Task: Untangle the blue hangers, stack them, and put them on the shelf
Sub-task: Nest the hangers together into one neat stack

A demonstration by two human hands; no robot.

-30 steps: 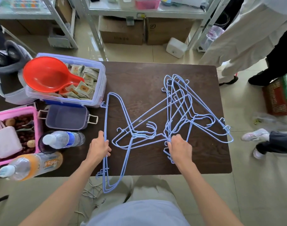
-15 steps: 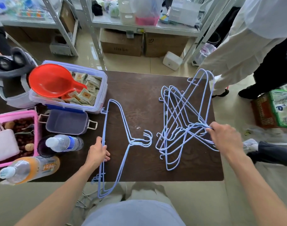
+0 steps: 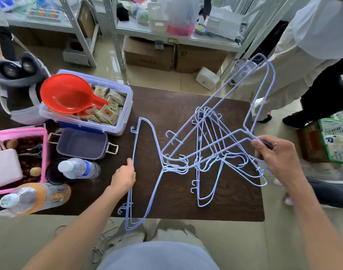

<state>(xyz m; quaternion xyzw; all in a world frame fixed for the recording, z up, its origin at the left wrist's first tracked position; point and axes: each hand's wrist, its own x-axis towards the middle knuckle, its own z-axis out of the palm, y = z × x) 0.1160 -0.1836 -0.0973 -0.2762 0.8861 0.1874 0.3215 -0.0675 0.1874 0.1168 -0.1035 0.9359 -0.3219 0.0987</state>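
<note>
A neat stack of blue wire hangers lies on the dark wooden table, its near end hanging over the front edge. My left hand rests on its long straight side and pins it down. To the right lies a tangled bunch of blue hangers. My right hand grips one hanger of that bunch and holds it tilted up above the table's far right corner, its hook end still caught in the bunch. A metal shelf stands behind the table.
On the table's left: a clear box of packets with a red scoop, a small purple tub, two bottles, a pink basket. A person in white stands at the far right; a green basket sits on the floor.
My right hand has pulled one hanger up and to the right, lifting it higher out of the bunch. The left hand keeps holding the stacked hangers in place.
</note>
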